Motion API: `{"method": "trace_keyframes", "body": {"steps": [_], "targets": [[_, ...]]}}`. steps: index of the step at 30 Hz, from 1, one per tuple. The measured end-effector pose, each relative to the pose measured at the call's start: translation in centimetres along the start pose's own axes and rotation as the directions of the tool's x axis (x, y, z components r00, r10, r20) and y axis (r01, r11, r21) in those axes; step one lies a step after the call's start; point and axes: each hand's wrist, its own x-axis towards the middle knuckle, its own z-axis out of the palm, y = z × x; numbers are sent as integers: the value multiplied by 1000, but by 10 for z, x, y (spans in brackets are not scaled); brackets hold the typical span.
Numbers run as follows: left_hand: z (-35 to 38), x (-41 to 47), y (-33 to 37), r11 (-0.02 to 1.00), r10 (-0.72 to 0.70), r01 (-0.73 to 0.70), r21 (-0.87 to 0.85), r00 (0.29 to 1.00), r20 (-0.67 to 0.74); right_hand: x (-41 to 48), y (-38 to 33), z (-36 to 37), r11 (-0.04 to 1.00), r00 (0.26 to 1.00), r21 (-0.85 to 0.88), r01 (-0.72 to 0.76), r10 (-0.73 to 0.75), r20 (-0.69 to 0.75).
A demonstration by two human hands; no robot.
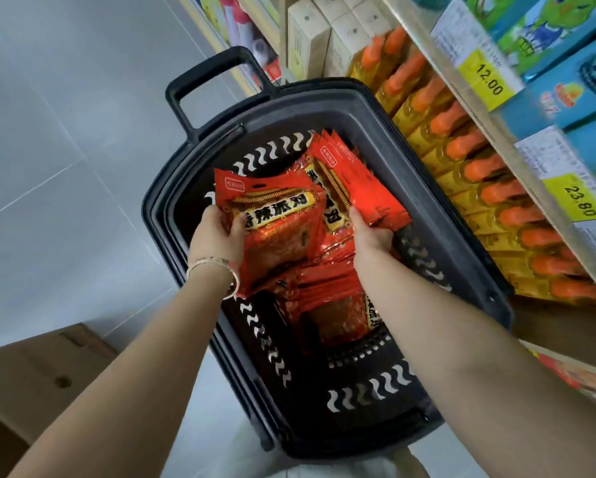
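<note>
A black shopping basket [403, 139] with a pull handle [207, 74] stands on the floor below me. It holds several red snack packets with yellow labels. My left hand [217, 236], with a bracelet at the wrist, grips a stack of the red packets [279, 229] by its left edge, thumb on the front. My right hand [371, 232] holds a second, fanned stack of red packets [358, 181] from underneath, above the basket's middle. More packets [327, 298] lie in the bottom of the basket.
Shop shelves run along the right, with orange-capped yellow bottles [462, 160], pale boxes [317, 39] and yellow price tags [490, 77]. A cardboard box [37, 374] sits at the lower left. Grey floor tiles [65, 150] fill the left.
</note>
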Motion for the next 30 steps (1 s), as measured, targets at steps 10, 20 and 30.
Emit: {"method": "trace_keyframes", "body": {"steps": [10, 20, 30], "targets": [[-12, -19, 8, 998, 40, -36, -61, 997, 59, -25, 26, -37, 893, 935, -278, 354, -336, 111], [-63, -116, 7, 917, 40, 103, -386, 938, 345, -138, 56, -165, 823, 831, -124, 554, -555, 34], [-64, -229, 92, 844, 467, -319, -431, 833, 298, -207, 92, -334, 691, 664, 116, 714, -616, -424]]}}
